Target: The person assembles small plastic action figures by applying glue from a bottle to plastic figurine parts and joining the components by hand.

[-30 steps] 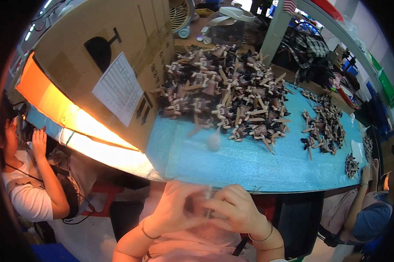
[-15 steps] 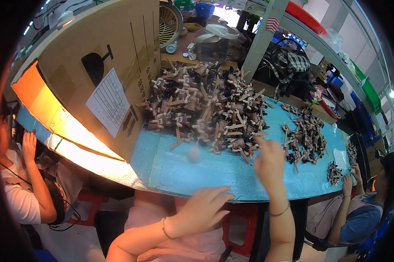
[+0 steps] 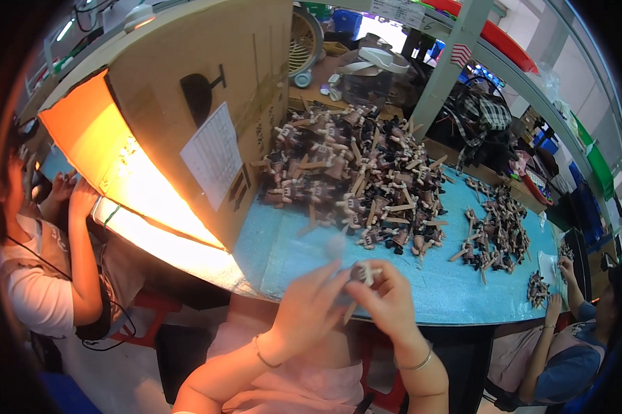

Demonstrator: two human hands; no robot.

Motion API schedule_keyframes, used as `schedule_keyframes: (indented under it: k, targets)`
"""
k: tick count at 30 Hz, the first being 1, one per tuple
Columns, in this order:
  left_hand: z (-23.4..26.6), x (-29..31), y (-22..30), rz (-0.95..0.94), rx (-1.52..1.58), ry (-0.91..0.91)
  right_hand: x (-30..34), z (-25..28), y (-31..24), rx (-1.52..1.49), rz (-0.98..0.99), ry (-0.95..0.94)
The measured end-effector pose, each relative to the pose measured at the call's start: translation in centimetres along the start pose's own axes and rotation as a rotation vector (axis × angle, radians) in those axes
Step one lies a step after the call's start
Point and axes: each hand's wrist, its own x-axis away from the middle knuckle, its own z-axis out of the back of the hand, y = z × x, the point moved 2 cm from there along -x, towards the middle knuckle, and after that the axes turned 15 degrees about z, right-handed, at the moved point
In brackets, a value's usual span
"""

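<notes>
While right fingers (image 3: pixel 389 277) pinch the figurine (image 3: pixel 367 273), long axis slants | stick (image 3: pixel 350 312) points down-left | left fingers (image 3: pixel 324 281): grip unclear

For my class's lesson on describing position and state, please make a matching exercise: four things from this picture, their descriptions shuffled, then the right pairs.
Things
1. right hand
2. paper sheet
3. tabletop
4. fan

Descriptions
A. blue, spread beneath heaps of figures
B. with a rounded grille, partly hidden by the box
C. gripping a small figure
D. white, on the side of the cardboard box

Pairs: 1-C, 2-D, 3-A, 4-B
</notes>
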Motion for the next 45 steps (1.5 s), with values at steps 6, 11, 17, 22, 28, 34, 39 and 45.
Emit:
schedule_keyframes:
  k: [6, 11, 17, 22, 28, 34, 39, 45]
  targets:
    - [2.4, 1.4, -2.4, 0.062, 0.054, -0.005, -0.7, -0.3, 1.9, 0.188, 0.129, -0.051]
    - [2.3, 1.1, -4.2, 0.571, 0.646, -0.078, -2.9, -2.2, 2.0, 0.665, 0.354, -0.025]
    - [2.5, 0.8, -5.3, 0.591, 1.004, -0.088, -3.7, -2.6, 2.7, 0.819, 0.349, -0.111]
    - [2.7, 1.0, -6.3, 0.537, 1.083, -0.169, -4.2, -2.7, 3.1, 0.788, 0.471, -0.14]
    - [2.9, 0.4, -6.3, 0.545, 1.221, -0.131, -2.3, -2.8, 3.1, 0.344, 0.272, -0.017]
    - [4.6, 0.3, -5.4, 0.471, 0.883, -0.007, -0.5, -2.1, 0.9, 0.118, 0.143, -0.046]
    - [7.1, 0.7, -2.9, 0.01, 0.166, 0.324, 0.2, -0.2, -1.7, -0.069, 0.215, 0.182]
    - [8.4, 1.3, -1.4, -0.166, -0.024, 0.382, 1.3, -0.6, -5.1, 0.003, 0.518, 0.322]
